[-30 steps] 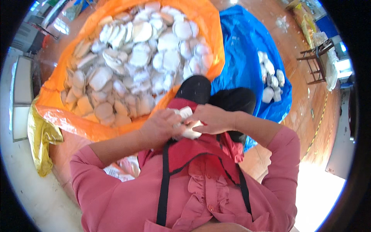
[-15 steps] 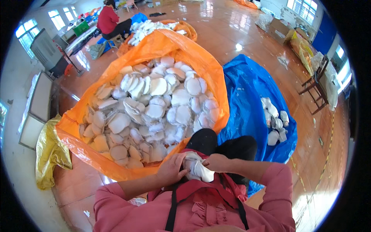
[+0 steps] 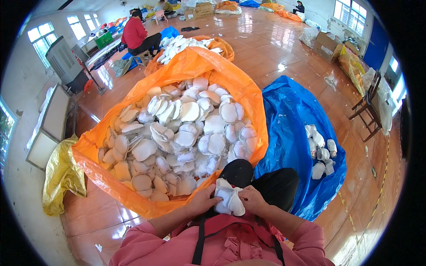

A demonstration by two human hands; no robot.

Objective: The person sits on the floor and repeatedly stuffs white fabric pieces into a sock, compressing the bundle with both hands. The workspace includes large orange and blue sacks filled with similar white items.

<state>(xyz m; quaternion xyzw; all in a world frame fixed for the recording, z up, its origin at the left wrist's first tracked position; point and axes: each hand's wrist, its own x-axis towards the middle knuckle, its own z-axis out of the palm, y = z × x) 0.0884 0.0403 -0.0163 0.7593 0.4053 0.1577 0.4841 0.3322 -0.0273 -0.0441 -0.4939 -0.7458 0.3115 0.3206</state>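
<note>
Looking down: I see both of my hands meeting over my lap, above my pink top and black knees.
Left hand [image 3: 203, 201]: I have it curled against the left side of a white fabric piece [image 3: 230, 200], fingers closed on the cloth.
Right hand [image 3: 253, 199]: I have it pinching the right edge of the same piece, thumb and fingers pressed together on a fold.
White fabric piece: I hold it bunched between both hands, just in front of my chest and touching my black knees [image 3: 262, 177]; its exact shape is hidden by the crumpling.
Orange bag [image 3: 195, 66]: it lies open on the floor right ahead of my knees, its near rim just beside my left hand.
Pile of white pads [image 3: 177, 133]: rounded, flat pieces fill the orange bag, overlapping one another in a loose heap.
Blue tarp [image 3: 293, 128]: it spreads to my right, touching the orange bag's side.
Small white heap [image 3: 320, 150]: a handful of white pieces sits on the blue tarp, well apart from my hands.
Yellow bag [image 3: 62, 177]: it slumps on the floor to my left, beside the orange bag.
Another person [image 3: 137, 35]: someone in a red top sits far off by a second orange heap.
Floor [image 3: 284, 48]: shiny reddish-brown tiles.
</note>
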